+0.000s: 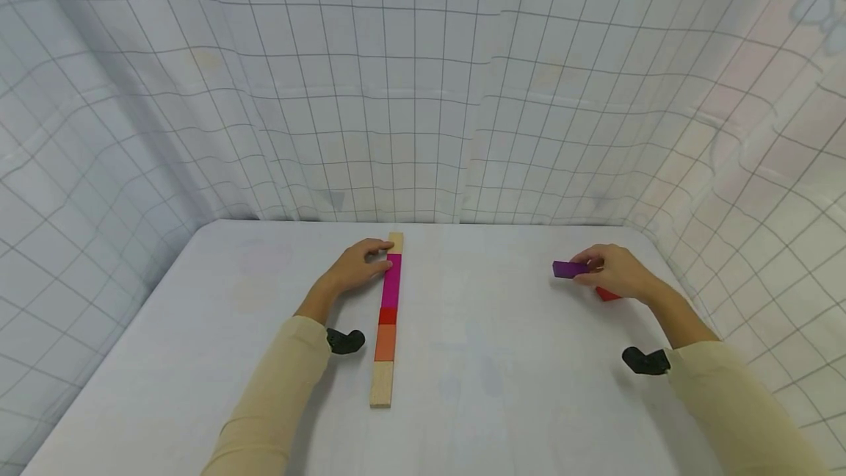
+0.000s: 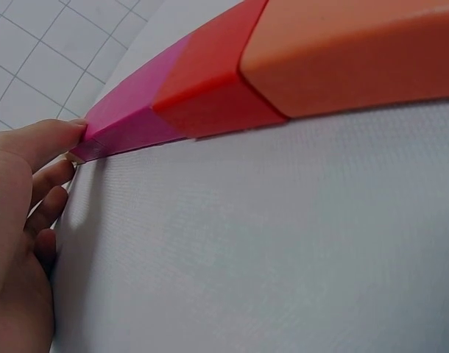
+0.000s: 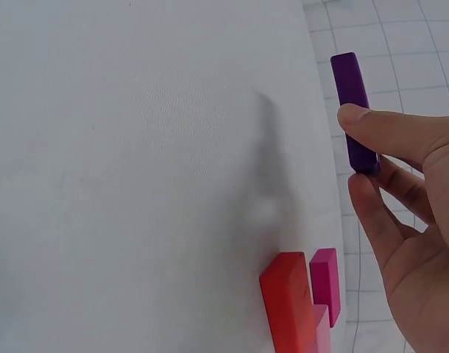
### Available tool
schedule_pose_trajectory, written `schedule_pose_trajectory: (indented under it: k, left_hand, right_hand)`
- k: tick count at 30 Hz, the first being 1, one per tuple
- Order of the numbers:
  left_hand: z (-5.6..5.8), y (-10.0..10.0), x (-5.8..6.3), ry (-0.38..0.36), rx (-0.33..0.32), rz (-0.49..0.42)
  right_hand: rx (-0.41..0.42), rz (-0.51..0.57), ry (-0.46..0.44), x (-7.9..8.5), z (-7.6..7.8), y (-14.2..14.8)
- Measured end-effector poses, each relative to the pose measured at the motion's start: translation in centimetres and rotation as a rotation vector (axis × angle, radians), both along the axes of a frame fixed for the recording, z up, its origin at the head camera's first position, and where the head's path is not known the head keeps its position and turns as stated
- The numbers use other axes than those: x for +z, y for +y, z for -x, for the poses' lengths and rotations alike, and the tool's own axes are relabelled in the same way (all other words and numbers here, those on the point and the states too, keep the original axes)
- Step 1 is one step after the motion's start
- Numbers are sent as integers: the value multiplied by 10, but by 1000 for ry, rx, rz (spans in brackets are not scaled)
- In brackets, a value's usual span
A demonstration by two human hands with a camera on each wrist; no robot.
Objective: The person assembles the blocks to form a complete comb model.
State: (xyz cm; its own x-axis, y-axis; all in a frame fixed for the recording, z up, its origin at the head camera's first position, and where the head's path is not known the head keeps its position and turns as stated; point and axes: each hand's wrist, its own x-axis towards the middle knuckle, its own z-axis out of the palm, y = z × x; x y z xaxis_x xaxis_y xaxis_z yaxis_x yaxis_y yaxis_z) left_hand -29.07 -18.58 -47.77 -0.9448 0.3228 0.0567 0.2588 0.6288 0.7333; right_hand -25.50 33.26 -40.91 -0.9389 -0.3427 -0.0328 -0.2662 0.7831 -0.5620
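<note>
A straight row of blocks runs away from me on the white table. From the far end it goes bare wood (image 1: 396,242), magenta (image 1: 392,285), red (image 1: 388,316), orange (image 1: 385,344) and bare wood (image 1: 381,385). My left hand (image 1: 353,268) lies at the row's left side, fingertips touching the far wood block and the magenta block. In the left wrist view, one fingertip (image 2: 73,131) meets the magenta block's end. On the right, my right hand (image 1: 617,270) pinches a purple block (image 3: 351,103) between thumb and fingers, raised above the table, its shadow below.
Below the right hand lie a red-orange block (image 3: 287,301), a magenta block (image 3: 325,283) and a pink block (image 3: 322,331), close together. A white grid-patterned curtain (image 1: 423,94) surrounds the table's back and sides. Dark wrist mounts (image 1: 345,341) stick out from both sleeves.
</note>
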Motion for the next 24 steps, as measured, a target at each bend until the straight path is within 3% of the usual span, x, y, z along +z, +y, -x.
schedule_pose_trajectory:
  k: [15,24]
  left_hand:
    - [0,1,1,-25,13,32]
    - [-1,1,2,-23,15,29]
  right_hand:
    - [72,73,96,-13,20,-46]
    - [87,105,116,-22,25,-76]
